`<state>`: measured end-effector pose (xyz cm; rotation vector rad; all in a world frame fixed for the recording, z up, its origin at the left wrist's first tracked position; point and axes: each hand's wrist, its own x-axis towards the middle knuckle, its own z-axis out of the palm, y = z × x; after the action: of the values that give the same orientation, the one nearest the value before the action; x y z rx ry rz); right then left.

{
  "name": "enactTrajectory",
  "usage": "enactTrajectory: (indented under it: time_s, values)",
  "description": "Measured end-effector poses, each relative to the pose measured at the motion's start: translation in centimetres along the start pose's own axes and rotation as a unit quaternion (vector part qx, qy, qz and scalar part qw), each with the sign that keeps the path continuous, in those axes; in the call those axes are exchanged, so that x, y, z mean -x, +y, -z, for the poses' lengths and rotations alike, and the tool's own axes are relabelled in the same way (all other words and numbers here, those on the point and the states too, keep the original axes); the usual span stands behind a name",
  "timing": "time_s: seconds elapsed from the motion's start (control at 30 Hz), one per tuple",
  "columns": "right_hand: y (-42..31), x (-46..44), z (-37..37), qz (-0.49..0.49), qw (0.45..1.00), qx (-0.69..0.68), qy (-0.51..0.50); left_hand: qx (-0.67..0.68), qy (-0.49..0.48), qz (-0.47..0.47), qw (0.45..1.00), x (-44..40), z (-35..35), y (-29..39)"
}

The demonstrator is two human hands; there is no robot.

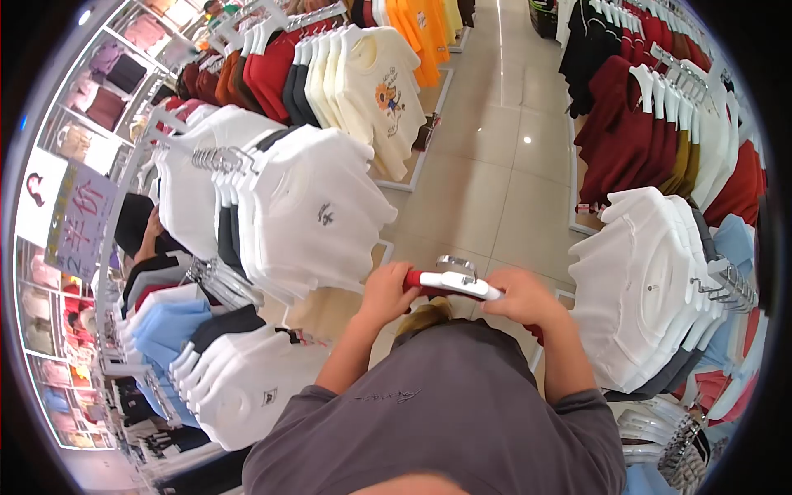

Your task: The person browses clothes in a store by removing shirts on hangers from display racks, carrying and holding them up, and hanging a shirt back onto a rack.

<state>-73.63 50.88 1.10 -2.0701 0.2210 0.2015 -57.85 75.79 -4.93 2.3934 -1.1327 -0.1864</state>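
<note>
In front of my body, both hands hold a white clothes hanger (459, 285) with a metal hook on top. A dark red garment (412, 280) hangs on it, mostly hidden behind my hands and grey shirt. My left hand (388, 293) is closed on the red cloth at the hanger's left end. At the other end, my right hand (525, 299) pinches the hanger's white tip, where a bit of red cloth shows below the wrist. The rack of white T-shirts (318, 210) is nearest on the left, and white tops (635, 289) hang close on the right.
A tiled aisle (487, 157) runs ahead between clothes racks. Cream shirts (371, 99) hang farther left and dark red tops (619, 132) farther right. A purple sign (81, 219) stands at left. Behind the left rack, another person's arm (148, 235) shows.
</note>
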Motion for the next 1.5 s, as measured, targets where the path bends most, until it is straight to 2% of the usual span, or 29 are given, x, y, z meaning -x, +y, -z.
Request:
enactTrajectory:
  time_s: [0.13,0.23,0.37,0.43,0.53,0.6,0.77,0.9,1.03,1.07,1.1,1.13,1.2,1.23,1.27,1.3,1.33,1.37,1.43,1.5]
  values:
    - [2.3,-1.4,-1.0,-0.011,0.999,-0.022,-0.020,0.009,-0.020,0.005,1.000,-1.2,-1.2,-1.3]
    - [2.6,-3.0,-0.8,-0.103,0.994,-0.011,-0.046,0.018,-0.049,0.001,0.999,-3.2,-2.1,-2.7]
    - [3.8,-5.8,-1.1,-0.144,0.989,-0.043,-0.013,0.015,-0.087,-0.032,0.996,-7.6,-2.8,-5.2]
    - [3.8,-8.1,-0.6,-0.208,0.975,-0.082,-0.021,0.003,-0.096,-0.047,0.994,-10.4,-2.5,-6.2]
    - [2.0,-11.1,1.5,-0.238,0.969,-0.058,-0.012,0.004,-0.091,-0.070,0.993,-14.6,-2.1,-7.5]
    - [2.5,-13.1,2.3,-0.231,0.972,-0.035,-0.004,0.014,-0.084,-0.086,0.993,-16.8,-1.6,-8.2]
    - [2.4,-16.3,4.5,-0.163,0.981,-0.099,0.033,0.012,-0.044,-0.139,0.989,-22.0,0.3,-9.5]
    - [1.1,-18.9,6.0,-0.191,0.974,-0.120,0.029,0.011,-0.027,-0.160,0.987,-25.1,1.2,-11.0]
    - [1.5,-20.8,7.4,-0.193,0.953,-0.233,0.016,0.006,-0.005,-0.152,0.988,-26.3,1.7,-12.7]
    - [1.9,-21.0,8.0,-0.177,0.947,-0.269,0.022,-0.001,0.000,-0.144,0.990,-26.8,2.1,-12.8]
    - [4.5,-21.4,7.6,-0.118,0.947,-0.295,0.048,-0.001,0.001,-0.146,0.989,-27.2,2.4,-12.9]
    - [5.1,-21.6,8.4,-0.117,0.947,-0.295,0.050,-0.004,0.014,-0.130,0.991,-27.4,2.6,-13.0]
    - [6.3,-21.9,10.1,-0.198,0.947,-0.229,0.110,-0.008,0.025,-0.117,0.993,-28.0,2.9,-13.3]
    - [8.4,-21.9,10.2,-0.193,0.949,-0.196,0.153,-0.001,0.029,-0.109,0.994,-28.5,3.0,-13.4]
    - [11.3,-21.9,10.4,-0.194,0.949,-0.196,0.155,0.008,0.032,-0.099,0.995,-29.0,3.0,-13.4]
    - [14.4,-21.9,10.6,-0.240,0.935,-0.197,0.171,0.009,0.030,-0.099,0.995,-29.6,2.9,-13.6]
    - [16.2,-21.8,10.8,-0.284,0.920,-0.197,0.186,0.009,0.034,-0.091,0.995,-30.2,2.9,-13.7]
    - [16.9,-22.1,11.7,-0.285,0.921,-0.194,0.179,0.009,0.039,-0.078,0.996,-31.4,2.5,-13.6]
    - [17.6,-22.4,12.5,-0.260,0.860,-0.363,0.246,0.007,0.048,-0.070,0.996,-32.7,2.4,-13.5]
    - [17.7,-24.3,13.7,-0.225,0.853,-0.387,0.270,0.004,0.062,-0.061,0.996,-34.2,2.1,-13.0]
